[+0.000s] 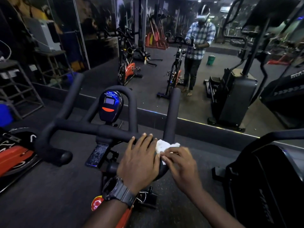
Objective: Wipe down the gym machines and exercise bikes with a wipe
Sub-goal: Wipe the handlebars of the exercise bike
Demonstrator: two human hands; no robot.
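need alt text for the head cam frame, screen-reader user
A person's right hand pinches a white wipe against the right bend of an exercise bike's black handlebar, while the left hand, wearing a wristwatch, lies flat beside it. A wall mirror ahead reflects the scene.

- Overall lighting: dim, indoor.
- Light sources: small ceiling lights, reflected in the mirror (213, 55) at top.
- Glare: blue-lit console (110, 104); bright strip along the mirror's base.
- Edges: wide-angle bending.
- Focus: distant reflections soft; dark corners lose detail.
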